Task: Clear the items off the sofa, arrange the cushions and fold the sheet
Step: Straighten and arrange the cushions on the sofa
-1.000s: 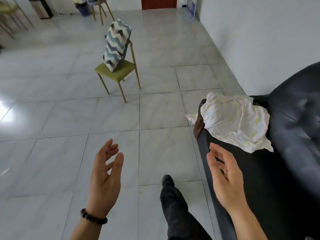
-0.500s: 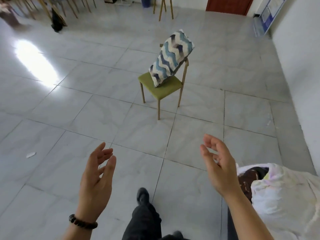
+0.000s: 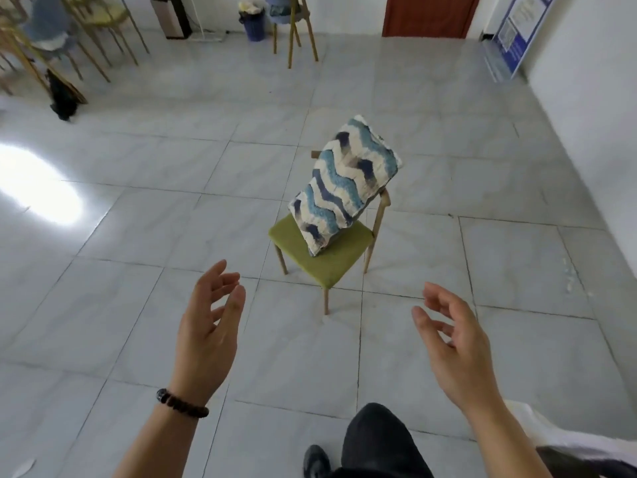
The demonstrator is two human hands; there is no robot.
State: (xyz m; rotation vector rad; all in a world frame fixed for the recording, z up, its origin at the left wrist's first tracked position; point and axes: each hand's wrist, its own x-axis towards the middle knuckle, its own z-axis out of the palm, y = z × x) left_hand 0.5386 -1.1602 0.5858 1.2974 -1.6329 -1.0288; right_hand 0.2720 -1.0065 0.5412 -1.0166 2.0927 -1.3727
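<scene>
Head view, 2 hands up.
- 1 wave-patterned cushion point(image 3: 344, 182) sits tilted on the green chair point(image 3: 331, 260), leaning on its backrest. Fetching and arranging it looks not yet done.
- Left hand point(image 3: 210, 326) short of the chair, fingers loose, holding nothing.
- Right hand point(image 3: 455, 343) level with it, well apart from the chair, lightly curled, also empty.
- White sheet point(image 3: 568, 439), only a corner showing, nearer than the chair and off to its right. It looks bunched rather than folded.
- Judgement: most of the work is left.
</scene>
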